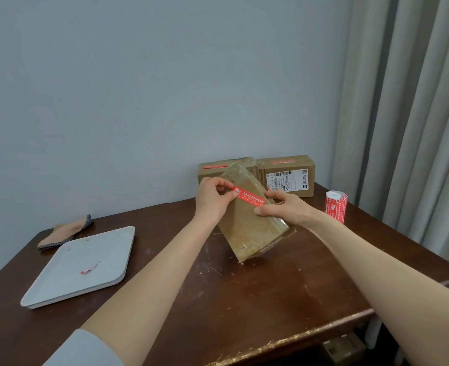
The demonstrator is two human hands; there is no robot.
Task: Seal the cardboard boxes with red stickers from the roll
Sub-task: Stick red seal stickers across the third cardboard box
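Observation:
A brown cardboard box (pixel 252 228) stands tilted on its lower corner near the middle of the dark wooden table (pixel 244 294). A red sticker (pixel 249 198) with white print lies across the box's upper face. My left hand (pixel 213 199) pinches the sticker's left end between thumb and fingers. My right hand (pixel 284 207) grips the box's right edge by the sticker's right end. Behind, two more cardboard boxes, one on the left (pixel 210 171) and one on the right (pixel 286 175), each carry a red sticker on top. The red sticker roll (pixel 336 206) stands upright to the right.
A white square tray (pixel 59 291) with a red scrap (pixel 90 268) on it sits at the left. A folded cloth (pixel 65 231) lies behind the tray. The wall runs along the table's back edge and grey curtains (pixel 413 122) hang at the right.

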